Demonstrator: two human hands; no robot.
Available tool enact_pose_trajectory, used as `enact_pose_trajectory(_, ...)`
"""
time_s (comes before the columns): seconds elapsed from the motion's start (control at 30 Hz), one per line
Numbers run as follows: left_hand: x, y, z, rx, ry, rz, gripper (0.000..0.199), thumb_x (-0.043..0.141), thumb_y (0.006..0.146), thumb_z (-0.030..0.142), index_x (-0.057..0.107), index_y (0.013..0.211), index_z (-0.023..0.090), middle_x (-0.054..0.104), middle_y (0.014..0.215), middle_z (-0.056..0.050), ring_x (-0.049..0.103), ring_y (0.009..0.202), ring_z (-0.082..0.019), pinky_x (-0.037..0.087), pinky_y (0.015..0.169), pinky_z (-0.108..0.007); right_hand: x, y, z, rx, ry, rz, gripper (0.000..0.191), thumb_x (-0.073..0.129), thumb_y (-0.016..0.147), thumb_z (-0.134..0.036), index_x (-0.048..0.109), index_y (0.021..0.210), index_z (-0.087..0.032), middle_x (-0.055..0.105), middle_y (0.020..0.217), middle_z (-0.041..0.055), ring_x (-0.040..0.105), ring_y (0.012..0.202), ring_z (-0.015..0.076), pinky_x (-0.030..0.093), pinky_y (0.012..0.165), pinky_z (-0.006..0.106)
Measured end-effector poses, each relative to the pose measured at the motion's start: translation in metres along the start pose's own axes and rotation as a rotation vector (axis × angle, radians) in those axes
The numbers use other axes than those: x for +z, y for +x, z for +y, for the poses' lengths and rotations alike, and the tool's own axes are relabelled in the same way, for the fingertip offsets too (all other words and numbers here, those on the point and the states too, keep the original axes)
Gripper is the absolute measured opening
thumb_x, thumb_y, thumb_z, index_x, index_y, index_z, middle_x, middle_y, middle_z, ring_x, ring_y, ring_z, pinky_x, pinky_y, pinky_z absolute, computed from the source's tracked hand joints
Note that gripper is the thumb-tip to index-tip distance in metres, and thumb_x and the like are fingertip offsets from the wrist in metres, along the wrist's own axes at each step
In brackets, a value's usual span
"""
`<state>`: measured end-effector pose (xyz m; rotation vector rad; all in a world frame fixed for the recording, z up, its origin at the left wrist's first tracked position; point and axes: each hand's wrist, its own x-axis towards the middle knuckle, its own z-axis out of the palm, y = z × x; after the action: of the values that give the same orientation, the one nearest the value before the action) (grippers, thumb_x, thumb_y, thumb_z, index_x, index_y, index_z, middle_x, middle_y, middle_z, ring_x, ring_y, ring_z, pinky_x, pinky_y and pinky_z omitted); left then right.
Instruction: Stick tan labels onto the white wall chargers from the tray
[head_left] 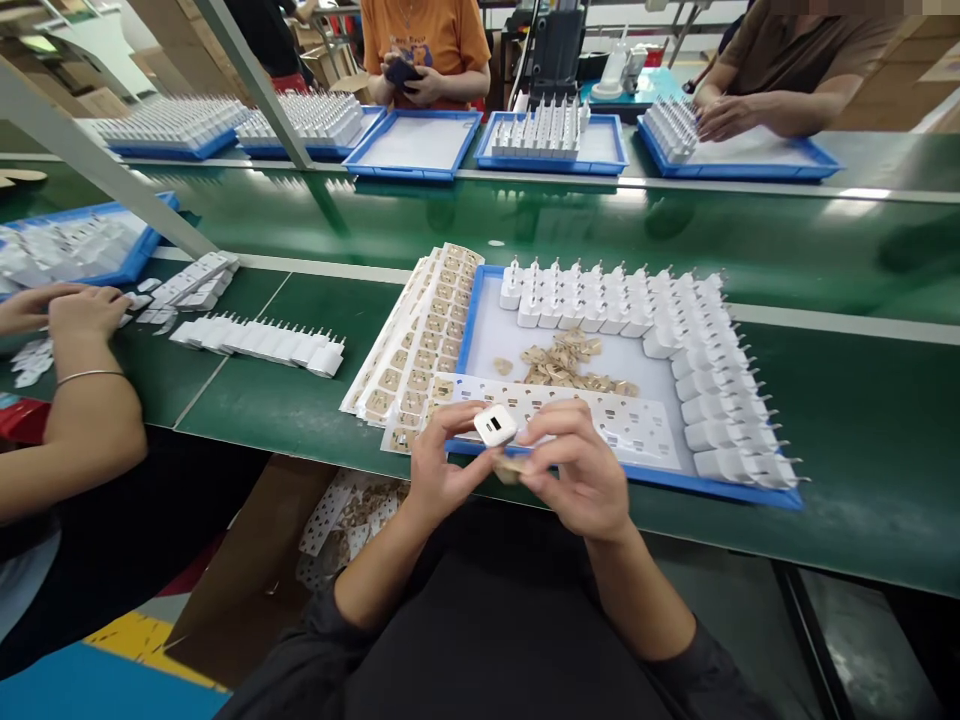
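Observation:
A white plug charger [495,426] with USB ports on its end face is gripped between the fingers and thumb of my left hand [442,465]. Close beside it, my right hand [581,470] pinches a small tan film piece [511,468], partly blurred, near the charger's lower edge. Beyond both hands lies a blue-rimmed tray [470,325] with rows of white chargers [585,308], pins up, along its back and right side. Loose tan pieces [562,362] are heaped in the tray, and a white punched sheet [600,415] crosses its front.
Sticker sheets [424,365] overlap left of the tray. A row of chargers [259,340] lies farther left, near a co-worker's hands [86,310]. Across the green bench stand more trays [412,145] and other people. An open carton [247,570] with scraps sits below the bench edge.

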<state>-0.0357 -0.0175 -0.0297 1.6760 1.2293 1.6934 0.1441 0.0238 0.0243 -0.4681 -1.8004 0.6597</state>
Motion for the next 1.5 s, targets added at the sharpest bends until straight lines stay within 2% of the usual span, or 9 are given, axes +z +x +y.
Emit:
enact_pose_trajectory(0.1,-0.008,0.003,-0.005,-0.116,0.021,0.070,0.042,0.074,0.084,0.022,0.059,0.123,0.023,0.068,0.116,-0.010,0.069,0.108,-0.022,0.061,0.083,-0.029,-0.017,-0.005,0.018,0.217,0.010,0.154,0.002,0.067,0.092,-0.026,0.069,0.093,-0.026,0.071,0.080,0.0023,0.066,0.074,0.0199,0.055,0.069,0.036)
enact_pose_trajectory(0.23,-0.038,0.014,-0.016,-0.216,0.127,0.169,0.060,0.072,0.082,0.021,0.051,0.138,0.024,0.066,0.121,-0.010,0.067,0.112,-0.022,0.060,0.088,-0.030,-0.050,-0.001,0.054,0.537,-0.556,0.179,0.023,0.063,0.094,-0.036,0.073,0.111,-0.025,0.078,0.103,0.0078,0.073,0.094,0.0261,0.057,0.086,0.042)
enact_pose_trajectory(0.37,-0.090,0.029,-0.037,-0.289,0.407,0.293,0.049,0.069,0.083,0.024,0.061,0.132,0.024,0.062,0.124,-0.009,0.066,0.111,-0.022,0.059,0.092,-0.032,-0.066,0.000,0.082,0.506,-0.821,0.060,0.035,0.051,0.094,-0.039,0.073,0.116,-0.023,0.076,0.121,0.0110,0.070,0.112,0.0321,0.056,0.093,0.046)
enact_pose_trajectory(0.57,-0.153,0.043,-0.084,-0.261,0.792,0.304,0.034,0.072,0.081,0.028,0.071,0.114,0.021,0.067,0.114,-0.011,0.064,0.112,-0.029,0.054,0.100,-0.044,-0.060,-0.008,0.089,0.517,-0.740,0.045,0.036,0.050,0.092,-0.050,0.073,0.104,-0.025,0.076,0.114,0.0082,0.072,0.101,0.0294,0.059,0.087,0.044)
enact_pose_trajectory(0.8,-0.176,0.018,-0.084,-0.224,0.778,0.346,0.033,0.071,0.083,0.035,0.071,0.114,0.023,0.070,0.116,-0.010,0.066,0.102,-0.025,0.057,0.086,-0.036,-0.061,-0.008,0.092,0.560,-0.762,0.054,0.041,0.047,0.092,-0.059,0.072,0.104,-0.029,0.076,0.111,0.0101,0.072,0.082,0.0334,0.056,0.069,0.049)
enact_pose_trajectory(0.97,-0.240,-0.005,-0.094,-0.390,0.727,0.700,0.048,0.074,0.075,0.044,0.068,0.114,0.017,0.070,0.104,-0.008,0.068,0.086,-0.021,0.057,0.086,-0.037,-0.063,-0.008,0.094,0.530,-0.738,0.021,0.039,0.049,0.092,-0.055,0.072,0.102,-0.026,0.076,0.112,0.0092,0.072,0.089,0.0292,0.059,0.073,0.043)
enact_pose_trajectory(1.13,-0.297,0.006,-0.122,-0.543,0.939,0.672,0.046,0.069,0.072,0.041,0.064,0.111,0.017,0.070,0.098,-0.006,0.068,0.093,-0.026,0.053,0.098,-0.045,-0.062,0.011,0.089,0.438,-0.747,-0.167,0.033,0.048,0.097,-0.044,0.072,0.107,-0.024,0.076,0.114,0.0086,0.071,0.106,0.0277,0.058,0.084,0.040)
enact_pose_trajectory(1.37,-0.299,0.010,-0.127,-0.447,1.013,0.646,0.038,0.069,0.070,0.030,0.060,0.105,0.018,0.063,0.100,-0.008,0.063,0.101,-0.030,0.049,0.103,-0.051,-0.024,0.103,0.110,0.206,-0.965,-0.403,0.034,0.052,0.095,-0.025,0.067,0.125,-0.017,0.071,0.122,0.0171,0.062,0.112,0.0342,0.048,0.091,0.047)
enact_pose_trajectory(1.5,-0.286,0.003,-0.118,-0.418,1.028,0.712,0.041,0.072,0.072,0.030,0.059,0.109,0.019,0.060,0.107,-0.007,0.058,0.110,-0.032,0.047,0.106,-0.054,0.007,0.145,0.144,0.236,-1.084,-0.533,0.030,0.056,0.093,-0.018,0.071,0.118,-0.011,0.072,0.114,0.0228,0.056,0.110,0.0360,0.039,0.092,0.050)
